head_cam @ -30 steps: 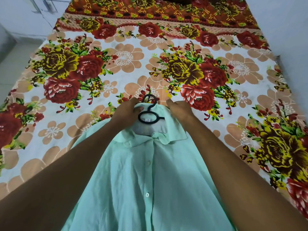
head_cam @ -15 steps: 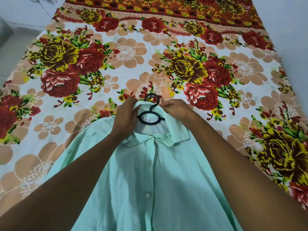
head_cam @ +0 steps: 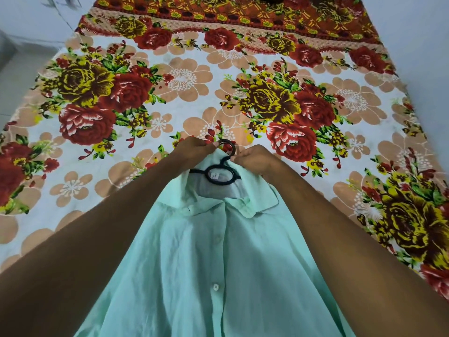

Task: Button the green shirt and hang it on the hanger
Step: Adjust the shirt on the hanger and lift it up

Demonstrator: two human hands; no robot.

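While hands point(head_cam: 194, 149) pinch collar point(head_cam: 218, 205), bedsheet point(head_cam: 170, 76) surrounds

Floral-sheeted bed point(head_cam: 184, 76), pale walls point(head_cam: 418, 32)

Floral bedsheet point(head_cam: 184, 76) — green shirt point(head_cam: 218, 276) on it

Shirt label point(head_cam: 215, 175) print illegible.
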